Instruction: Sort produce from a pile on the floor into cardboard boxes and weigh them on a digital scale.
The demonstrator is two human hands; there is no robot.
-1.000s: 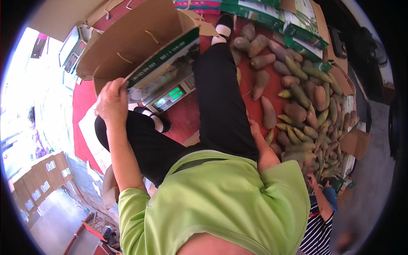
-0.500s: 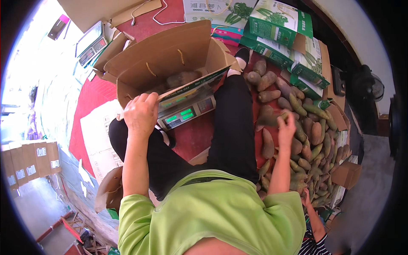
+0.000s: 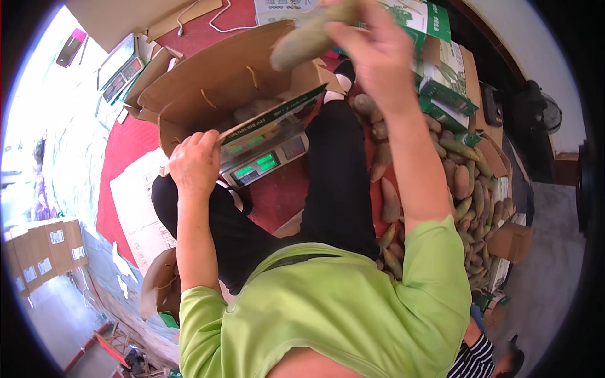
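Vegetable [image 3: 302,44] juts leftward from the right grip [image 3: 384,60], which clasps its upper end.

- The right grip [image 3: 381,53] was blurred, and its upper part lay beyond the top edge.
- The green vegetable [image 3: 301,45] it held was smeared too; its upper end could not be followed past the grip and the top edge.
- Low in the brown carton [image 3: 189,82], a dim rounded shape [image 3: 254,111] was partly hidden by the near wall [image 3: 299,114], its kind unclear.
- The carton hid much of the scale [image 3: 280,158], whose lit figures [image 3: 266,162] were too small to make out.
- The right forearm [image 3: 417,154] covered some of the vegetable pile [image 3: 463,179].
- Another person's striped shirt [image 3: 474,360] was cut off below.
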